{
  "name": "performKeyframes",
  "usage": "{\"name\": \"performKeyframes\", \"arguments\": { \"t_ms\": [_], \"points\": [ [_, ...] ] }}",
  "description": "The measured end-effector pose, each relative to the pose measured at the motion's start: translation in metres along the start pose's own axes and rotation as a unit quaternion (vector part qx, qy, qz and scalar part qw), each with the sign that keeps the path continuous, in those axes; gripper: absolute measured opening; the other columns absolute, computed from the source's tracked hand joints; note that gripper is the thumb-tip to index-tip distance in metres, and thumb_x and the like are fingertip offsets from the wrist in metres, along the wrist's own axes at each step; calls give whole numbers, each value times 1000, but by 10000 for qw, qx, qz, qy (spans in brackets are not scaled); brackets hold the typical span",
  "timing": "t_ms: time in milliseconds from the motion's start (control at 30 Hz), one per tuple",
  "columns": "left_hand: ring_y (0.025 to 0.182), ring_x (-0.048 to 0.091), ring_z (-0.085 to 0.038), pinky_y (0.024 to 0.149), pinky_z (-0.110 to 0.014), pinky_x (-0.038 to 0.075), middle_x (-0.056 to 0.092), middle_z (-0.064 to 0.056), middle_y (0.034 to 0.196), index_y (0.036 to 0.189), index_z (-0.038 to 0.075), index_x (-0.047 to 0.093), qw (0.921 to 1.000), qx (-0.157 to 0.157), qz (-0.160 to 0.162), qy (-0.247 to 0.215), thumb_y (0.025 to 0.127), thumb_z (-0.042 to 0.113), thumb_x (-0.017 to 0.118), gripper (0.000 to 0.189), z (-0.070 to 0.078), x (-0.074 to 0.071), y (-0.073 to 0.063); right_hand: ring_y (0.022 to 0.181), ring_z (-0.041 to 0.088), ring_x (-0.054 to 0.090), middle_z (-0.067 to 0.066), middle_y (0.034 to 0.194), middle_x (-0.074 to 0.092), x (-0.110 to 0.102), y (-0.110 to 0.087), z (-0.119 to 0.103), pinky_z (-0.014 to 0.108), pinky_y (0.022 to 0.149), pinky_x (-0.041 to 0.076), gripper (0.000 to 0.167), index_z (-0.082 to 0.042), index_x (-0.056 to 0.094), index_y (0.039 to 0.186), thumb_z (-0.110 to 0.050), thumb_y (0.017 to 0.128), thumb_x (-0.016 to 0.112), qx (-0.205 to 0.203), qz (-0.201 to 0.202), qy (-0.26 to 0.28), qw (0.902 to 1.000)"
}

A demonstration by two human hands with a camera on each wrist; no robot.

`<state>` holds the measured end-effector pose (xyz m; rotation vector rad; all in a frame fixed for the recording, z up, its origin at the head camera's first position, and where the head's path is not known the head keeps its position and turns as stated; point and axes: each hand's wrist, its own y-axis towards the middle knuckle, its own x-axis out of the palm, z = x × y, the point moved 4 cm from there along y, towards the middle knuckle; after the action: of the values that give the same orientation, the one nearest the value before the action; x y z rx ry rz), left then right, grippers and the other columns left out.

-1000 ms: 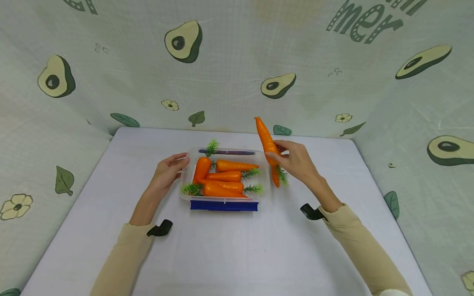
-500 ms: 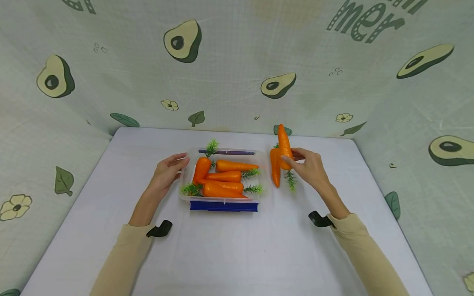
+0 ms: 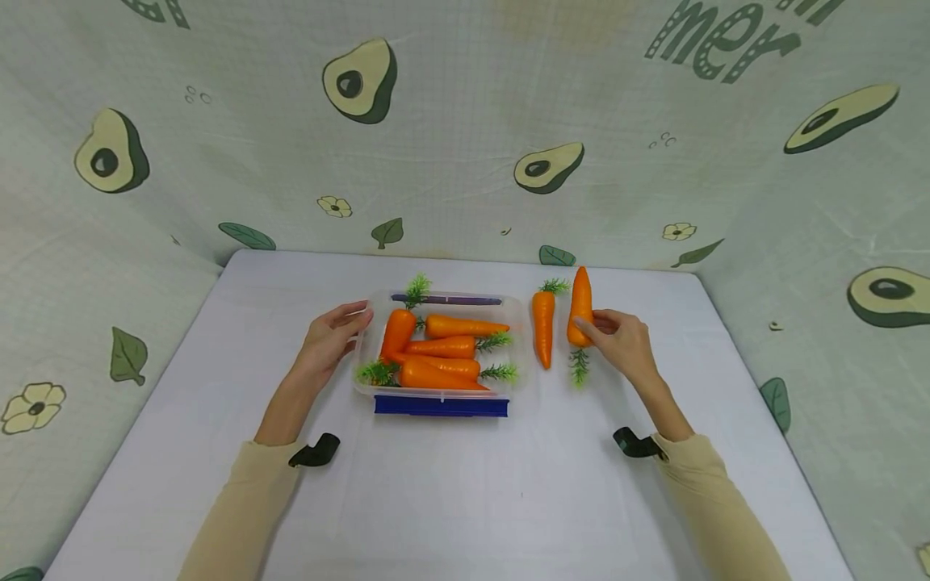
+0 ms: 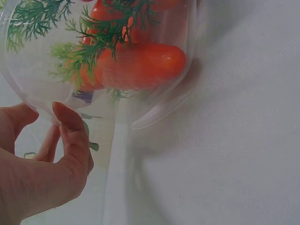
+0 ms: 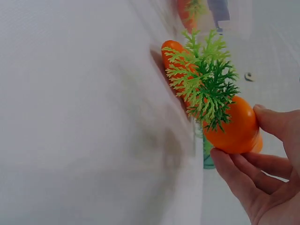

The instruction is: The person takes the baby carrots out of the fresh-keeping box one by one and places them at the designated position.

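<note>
My left hand (image 3: 327,345) pinches the left rim of a clear plastic food container (image 3: 518,319); the left wrist view shows thumb and fingers at the rim (image 4: 40,105). Several orange toy-like carrots (image 3: 443,347) with green leafy tops lie inside it. To the container's right, my right hand (image 3: 623,343) holds another carrot (image 3: 580,303) between thumb and fingers, its tip pointing away from me and its leaves (image 5: 206,77) toward me. Between that carrot and the container, one carrot (image 3: 542,329) lies on the table, leafy end at the far side.
The white-covered table (image 3: 465,500) ends at a printed cloth backdrop (image 3: 450,161) behind and at both sides. A blue clip flap (image 3: 441,406) hangs out at the container's front, with another flap (image 3: 446,299) at its back. Black wrist mounts (image 3: 316,450) sit at both cuffs.
My right hand has carried its carrot rightward and toward me, from over the loose carrot to that carrot's right, lowering it. My left hand and the container have stayed in place.
</note>
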<state>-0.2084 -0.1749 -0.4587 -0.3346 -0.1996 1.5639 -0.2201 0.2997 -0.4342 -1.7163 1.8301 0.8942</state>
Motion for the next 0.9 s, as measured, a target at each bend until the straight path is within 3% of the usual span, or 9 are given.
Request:
{"name": "performKeyframes", "arguments": {
  "t_ms": [333,800,900],
  "points": [
    [128,48,-27,98,-30,43,52,-12,148,152,13,50,10000,-27,12,-18,97,47,69,67,-2,0,1,108,44,67,29,116,70,6,-7,18,53,91,54,66,11,66,127,-48,97,68,615,-231,-33,9978],
    [128,49,-27,97,-29,44,53,-11,148,151,13,51,10000,-27,37,-42,98,46,69,65,-2,1,2,108,42,66,30,117,70,13,-3,24,52,93,52,65,12,67,125,-47,99,67,810,-519,-56,9953],
    [129,49,-27,98,-30,43,53,-11,148,151,13,51,10000,-36,31,-69,98,45,69,65,-1,1,2,102,39,69,29,116,70,14,0,25,48,91,53,65,11,67,125,-48,99,67,865,-578,-53,9946]
  ]
}}
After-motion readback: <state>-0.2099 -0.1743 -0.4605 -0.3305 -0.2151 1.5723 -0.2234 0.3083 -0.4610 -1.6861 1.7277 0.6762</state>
